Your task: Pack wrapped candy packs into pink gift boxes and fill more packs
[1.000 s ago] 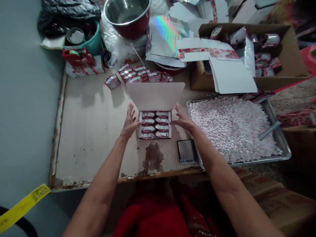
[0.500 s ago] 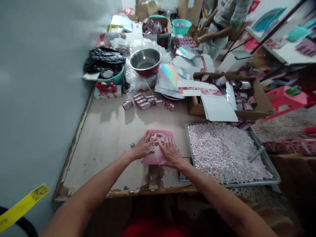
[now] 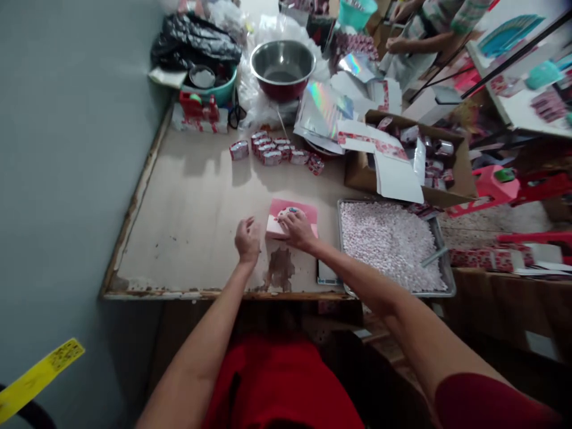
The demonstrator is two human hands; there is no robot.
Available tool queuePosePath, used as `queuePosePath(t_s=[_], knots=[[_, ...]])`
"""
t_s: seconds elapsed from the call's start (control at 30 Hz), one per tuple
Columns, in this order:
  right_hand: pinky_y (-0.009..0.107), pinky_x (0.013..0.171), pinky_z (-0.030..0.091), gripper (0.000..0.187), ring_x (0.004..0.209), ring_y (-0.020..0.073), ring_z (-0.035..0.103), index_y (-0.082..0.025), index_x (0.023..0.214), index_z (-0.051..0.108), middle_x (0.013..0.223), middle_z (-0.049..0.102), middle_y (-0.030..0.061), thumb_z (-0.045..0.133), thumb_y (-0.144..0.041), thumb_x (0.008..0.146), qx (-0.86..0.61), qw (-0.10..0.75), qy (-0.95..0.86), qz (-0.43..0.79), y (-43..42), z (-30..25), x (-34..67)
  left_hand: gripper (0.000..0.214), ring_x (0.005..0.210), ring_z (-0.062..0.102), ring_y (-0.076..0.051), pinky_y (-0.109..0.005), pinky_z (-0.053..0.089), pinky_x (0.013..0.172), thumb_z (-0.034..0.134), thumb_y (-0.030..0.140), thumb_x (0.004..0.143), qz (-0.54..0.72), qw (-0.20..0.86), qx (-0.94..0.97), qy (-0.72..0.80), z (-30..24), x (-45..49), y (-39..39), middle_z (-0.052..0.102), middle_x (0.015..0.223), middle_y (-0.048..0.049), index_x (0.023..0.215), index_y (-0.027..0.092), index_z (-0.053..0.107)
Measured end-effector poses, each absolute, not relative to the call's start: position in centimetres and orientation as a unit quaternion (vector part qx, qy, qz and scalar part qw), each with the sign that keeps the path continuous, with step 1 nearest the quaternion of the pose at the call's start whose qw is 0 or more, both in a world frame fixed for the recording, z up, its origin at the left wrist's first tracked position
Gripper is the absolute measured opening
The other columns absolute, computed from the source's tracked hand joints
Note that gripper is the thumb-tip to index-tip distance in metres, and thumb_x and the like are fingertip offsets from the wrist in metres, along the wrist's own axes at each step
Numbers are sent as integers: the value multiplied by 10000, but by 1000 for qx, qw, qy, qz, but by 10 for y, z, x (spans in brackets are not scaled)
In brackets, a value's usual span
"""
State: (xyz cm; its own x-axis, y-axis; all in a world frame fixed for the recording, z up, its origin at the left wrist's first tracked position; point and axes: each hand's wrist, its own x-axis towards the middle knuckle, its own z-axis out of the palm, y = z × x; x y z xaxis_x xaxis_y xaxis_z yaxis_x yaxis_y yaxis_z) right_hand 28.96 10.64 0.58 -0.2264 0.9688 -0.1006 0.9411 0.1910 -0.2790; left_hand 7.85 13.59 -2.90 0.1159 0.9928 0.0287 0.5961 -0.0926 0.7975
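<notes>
A pink closed carton [image 3: 298, 213] with a printed picture on its lid lies near the middle of the worn table [image 3: 192, 202]. My right hand [image 3: 297, 230] rests on the lid with fingers pressed down on it. Just left of the carton, my left hand [image 3: 247, 238] has its fingers curled loosely, close to the carton's left end; whether it touches the carton is unclear. A row of small red-and-silver packets [image 3: 272, 150] lies farther back on the table.
A metal tray of pale pink candies [image 3: 388, 244] with a scoop sits at the right, a small scale [image 3: 328, 274] beside it. Behind are a cardboard box of packets [image 3: 429, 161], flat carton blanks, holographic sheets, a steel bowl [image 3: 282, 61] and a teal tub. Another person's arm [image 3: 420, 36] works at the far back.
One second ago the carton stood open, showing packets inside; its lid was then folded down. My left hand has since slid off the lid to the carton's left side. The camera view shifted.
</notes>
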Motion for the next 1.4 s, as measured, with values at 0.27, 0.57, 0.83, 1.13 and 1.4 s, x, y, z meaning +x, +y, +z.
queuePosePath(t_s=[0.27, 0.57, 0.83, 1.13, 1.4], knots=[[444, 1061, 450, 772, 1231, 328, 577, -226, 1359, 665, 1323, 659, 114, 888, -387, 637, -594, 136, -755, 241, 129, 17, 317, 515, 1287, 603, -286, -444, 476, 1159, 716, 146, 823, 174, 434, 725, 505, -51, 138, 25, 680, 1354, -100, 1329, 238, 683], [394, 1021, 430, 690, 1189, 297, 588, -191, 1364, 645, 1318, 688, 125, 831, -435, 746, -572, 133, -780, 216, 128, 14, 319, 556, 1404, 475, -349, -536, 410, 1190, 708, 333, 883, 86, 402, 774, 482, -62, 178, 32, 589, 1487, -85, 1430, 310, 615], [397, 1033, 410, 685, 1189, 299, 583, -186, 1371, 641, 1340, 683, 134, 806, -481, 775, -565, 115, -791, 205, 131, 9, 320, 591, 1329, 504, -382, -559, 435, 1119, 729, 460, 878, 63, 379, 784, 488, -59, 176, 31, 533, 1506, -103, 1446, 353, 604], [497, 1135, 356, 804, 1295, 366, 508, -143, 1516, 531, 1435, 612, 189, 772, -503, 839, -571, 82, -806, 133, 110, 1, 318, 384, 1231, 581, -282, -467, 506, 1104, 685, 275, 931, 204, 432, 735, 481, -75, 156, 28, 652, 1292, -86, 1313, 261, 647], [509, 1102, 414, 698, 1243, 355, 543, -202, 1428, 605, 1319, 636, 153, 710, -637, 892, -566, 123, -805, 125, 100, -5, 325, 439, 1239, 556, -281, -430, 490, 1097, 764, 407, 902, 374, 307, 689, 539, -86, 102, 103, 591, 1340, -124, 1292, 240, 652]])
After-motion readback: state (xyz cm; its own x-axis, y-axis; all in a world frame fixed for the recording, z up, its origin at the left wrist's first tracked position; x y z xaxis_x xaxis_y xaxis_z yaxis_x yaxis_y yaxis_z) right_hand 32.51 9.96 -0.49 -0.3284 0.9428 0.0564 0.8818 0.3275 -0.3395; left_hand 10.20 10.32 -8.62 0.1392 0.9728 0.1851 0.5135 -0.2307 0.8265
